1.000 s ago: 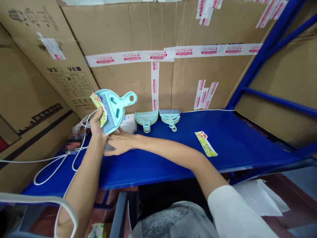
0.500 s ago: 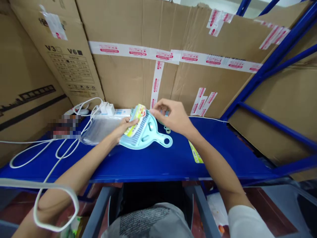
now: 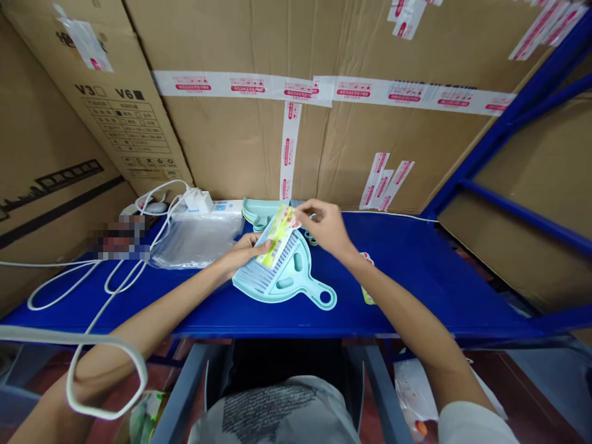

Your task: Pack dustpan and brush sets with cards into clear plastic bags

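My left hand (image 3: 250,251) is closed on a pale-turquoise dustpan (image 3: 300,280) at its left side, thumb pressed on a yellow-and-white label card (image 3: 279,237). A small brush (image 3: 266,274) with grey bristles lies nested in the pan, partly under the card. The pan's handle, with a ring at its end, points to the lower right. My right hand (image 3: 326,227) has its thumb and forefinger pinched at the card's upper right corner. Behind the hands, more turquoise dustpans (image 3: 261,209) rest on the table, partly hidden.
On the blue table (image 3: 416,265) lie a stack of clear plastic bags (image 3: 198,240), a white power strip (image 3: 226,208) and looped white cables (image 3: 123,283). Another yellow card (image 3: 367,293) is by my right forearm. Cardboard walls (image 3: 222,142) stand behind.
The dustpan, brush and card have come nearer to me and slightly right, with both hands. More of the dustpans behind now shows. The view has shifted a little.
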{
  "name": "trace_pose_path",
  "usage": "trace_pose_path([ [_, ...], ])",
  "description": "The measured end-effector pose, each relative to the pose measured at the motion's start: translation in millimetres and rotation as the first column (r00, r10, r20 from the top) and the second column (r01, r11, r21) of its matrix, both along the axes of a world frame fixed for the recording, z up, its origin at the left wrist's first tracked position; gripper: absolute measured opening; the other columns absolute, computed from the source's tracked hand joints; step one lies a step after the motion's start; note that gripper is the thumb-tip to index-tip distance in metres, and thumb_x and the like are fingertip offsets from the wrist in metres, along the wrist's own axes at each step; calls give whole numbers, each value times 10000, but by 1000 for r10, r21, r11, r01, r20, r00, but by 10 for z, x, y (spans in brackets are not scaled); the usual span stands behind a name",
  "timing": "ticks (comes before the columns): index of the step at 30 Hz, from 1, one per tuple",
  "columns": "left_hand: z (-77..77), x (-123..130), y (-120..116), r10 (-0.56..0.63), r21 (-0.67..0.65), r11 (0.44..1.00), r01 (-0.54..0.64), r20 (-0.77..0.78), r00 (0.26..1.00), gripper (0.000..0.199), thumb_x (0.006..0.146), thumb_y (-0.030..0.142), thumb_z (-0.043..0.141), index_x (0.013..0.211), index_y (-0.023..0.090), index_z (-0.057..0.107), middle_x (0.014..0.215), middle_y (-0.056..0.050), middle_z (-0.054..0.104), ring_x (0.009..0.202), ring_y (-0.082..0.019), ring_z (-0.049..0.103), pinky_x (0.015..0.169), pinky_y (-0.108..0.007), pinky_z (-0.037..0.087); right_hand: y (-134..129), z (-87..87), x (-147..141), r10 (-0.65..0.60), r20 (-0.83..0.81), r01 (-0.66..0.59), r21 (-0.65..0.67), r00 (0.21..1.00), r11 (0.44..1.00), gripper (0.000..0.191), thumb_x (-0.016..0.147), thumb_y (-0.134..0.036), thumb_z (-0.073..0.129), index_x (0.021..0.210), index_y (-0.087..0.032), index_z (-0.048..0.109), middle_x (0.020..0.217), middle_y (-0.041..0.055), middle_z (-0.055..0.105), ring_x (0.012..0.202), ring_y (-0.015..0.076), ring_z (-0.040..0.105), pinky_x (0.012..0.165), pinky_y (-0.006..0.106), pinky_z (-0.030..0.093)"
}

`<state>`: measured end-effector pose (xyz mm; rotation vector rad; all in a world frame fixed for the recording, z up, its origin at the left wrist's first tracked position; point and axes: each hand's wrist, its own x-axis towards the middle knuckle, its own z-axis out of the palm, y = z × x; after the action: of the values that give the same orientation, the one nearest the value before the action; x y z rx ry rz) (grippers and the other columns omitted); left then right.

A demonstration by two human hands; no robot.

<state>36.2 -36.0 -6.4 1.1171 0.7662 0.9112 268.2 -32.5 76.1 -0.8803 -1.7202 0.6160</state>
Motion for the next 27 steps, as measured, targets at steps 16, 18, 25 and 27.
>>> trace_pose_path([
  [16,7,-175,161,154,6,988,-154,79,985,528,640,503,1019,919,118,790,902,-145,830,714,-266,799,642,-320,678,171,-96,2022,247,351,165,-815,903,555,430,583,-479,961,812,-153,800,892,175,799,711,181,765,717,329,615],
  [18,6,-174,161,152,7,988,-153,72,986,529,633,506,1022,911,121,791,908,-144,831,720,-263,800,646,-315,676,203,-142,2003,290,310,115,-837,905,535,446,583,-498,961,805,-151,790,907,189,800,722,202,780,712,332,622],
  [25,-19,-184,177,131,13,991,-132,50,990,523,688,503,995,978,112,805,938,-158,832,756,-270,804,653,-320,673,242,-189,2066,178,491,338,-779,853,528,502,700,-515,934,1037,-183,767,878,205,781,587,215,749,533,312,564],
  [27,-16,-175,169,115,16,993,-116,42,992,528,683,513,996,965,110,805,932,-158,831,745,-264,801,646,-315,669,233,-188,2029,131,552,396,-724,823,565,482,738,-530,909,1032,-183,750,912,207,769,649,218,758,548,309,579],
])
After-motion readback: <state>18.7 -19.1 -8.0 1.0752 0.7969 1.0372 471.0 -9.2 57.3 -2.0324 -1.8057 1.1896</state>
